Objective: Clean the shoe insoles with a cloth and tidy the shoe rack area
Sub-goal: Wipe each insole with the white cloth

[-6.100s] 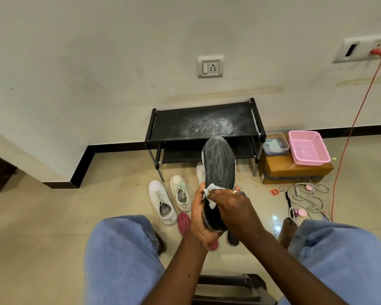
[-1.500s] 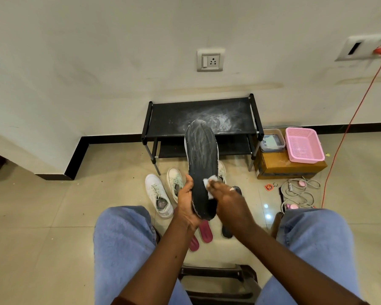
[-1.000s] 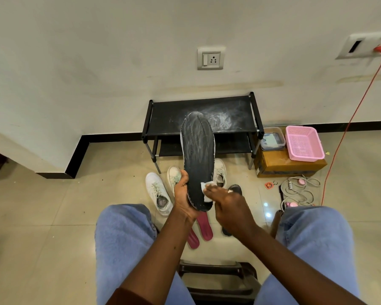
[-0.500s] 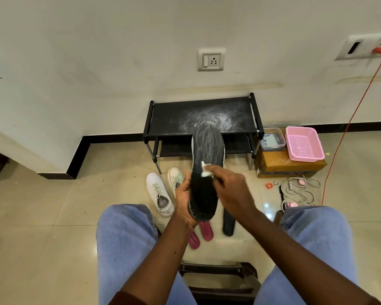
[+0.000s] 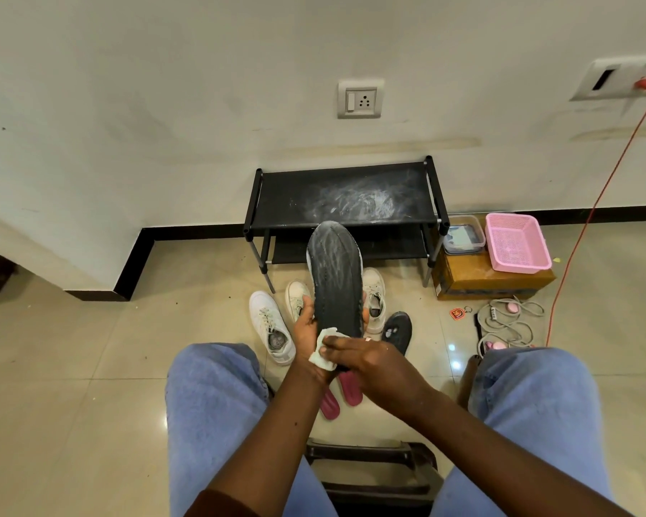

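My left hand [image 5: 306,330] grips a black shoe [image 5: 334,281] from below, held sole-up with its toe pointing away; the dark sole is smeared with white streaks. My right hand [image 5: 366,361] pinches a small white cloth [image 5: 322,351] and presses it on the heel end of the sole. Behind the shoe stands the black two-shelf shoe rack [image 5: 344,197], its top shelf dusty white.
White sneakers [image 5: 271,322] lie on the floor by the rack, with another black shoe [image 5: 398,330] and pink insoles [image 5: 347,389] below my hands. At the right are a cardboard box [image 5: 474,281], a pink basket [image 5: 517,242], tangled cables [image 5: 508,322] and an orange cord [image 5: 590,218].
My right hand has slid the cloth from the middle of the sole down to the heel end. The shoe has tipped slightly and stays in my left hand.
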Tool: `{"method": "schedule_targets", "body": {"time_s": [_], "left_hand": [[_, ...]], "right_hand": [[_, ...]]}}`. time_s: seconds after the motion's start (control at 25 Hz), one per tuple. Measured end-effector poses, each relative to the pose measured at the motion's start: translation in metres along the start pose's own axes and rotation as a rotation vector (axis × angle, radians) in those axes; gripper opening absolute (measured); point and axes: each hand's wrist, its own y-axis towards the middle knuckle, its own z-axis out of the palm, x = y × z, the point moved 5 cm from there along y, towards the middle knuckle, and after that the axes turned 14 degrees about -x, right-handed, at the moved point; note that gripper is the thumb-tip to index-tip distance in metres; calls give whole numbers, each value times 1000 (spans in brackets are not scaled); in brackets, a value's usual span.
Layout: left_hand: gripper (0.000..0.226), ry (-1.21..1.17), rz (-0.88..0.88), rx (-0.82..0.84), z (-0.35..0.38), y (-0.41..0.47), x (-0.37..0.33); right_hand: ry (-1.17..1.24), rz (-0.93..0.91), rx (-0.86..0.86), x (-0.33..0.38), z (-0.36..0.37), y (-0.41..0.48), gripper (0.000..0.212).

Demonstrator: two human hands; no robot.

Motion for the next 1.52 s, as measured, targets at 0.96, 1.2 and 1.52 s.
{"method": "schedule_targets", "body": {"time_s": [0.96,1.2,1.52], "left_hand": [[74,34,-143,67,-4,4,19],[61,83,-124,65,4,-6,11],[67,148,-139,53,2,-4,9]], "right_hand": [[-109,31,38,-12,-16,15,35],[-49,184,-56,-18,-11,25,25],[-75,-63,-26,-3,-11,13,36]]}}
